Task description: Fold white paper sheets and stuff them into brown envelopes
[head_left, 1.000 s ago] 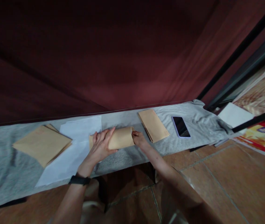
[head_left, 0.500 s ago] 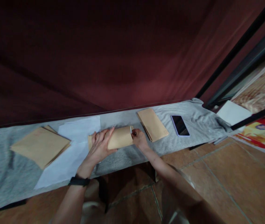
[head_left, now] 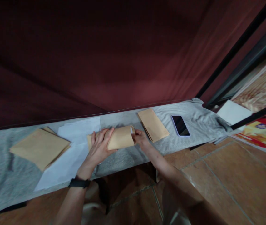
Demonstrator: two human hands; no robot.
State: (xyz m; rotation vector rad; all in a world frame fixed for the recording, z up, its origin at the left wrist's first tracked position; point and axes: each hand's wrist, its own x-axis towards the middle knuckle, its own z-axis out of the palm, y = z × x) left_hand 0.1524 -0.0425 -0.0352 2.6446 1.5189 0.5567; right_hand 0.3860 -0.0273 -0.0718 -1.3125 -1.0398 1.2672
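Note:
A brown paper envelope (head_left: 121,138) lies on the cloth in front of me, bulging slightly, with its mouth facing right. My left hand (head_left: 100,143) grips its left part, fingers over the top and thumb along the near side. A bit of white paper (head_left: 131,129) shows inside the mouth. My right hand (head_left: 140,137) has its curled fingertips at that opening, partly inside; what they pinch is hidden. Left of my left hand, white paper sheets (head_left: 76,150) lie under a stack of brown envelopes (head_left: 40,147). Another small stack of brown envelopes (head_left: 153,125) rests beyond my right hand.
A phone with a light purple edge (head_left: 181,125) lies farther right on the grey cloth (head_left: 121,161) covering the narrow bench. Dark red fabric (head_left: 123,68) hangs along the back. Black bars (head_left: 238,50) and a colourful printed box (head_left: 264,132) stand at the right.
My right hand has shifted slightly right at the envelope's mouth, which looks a little wider. My left hand keeps its grip in nearly the same place.

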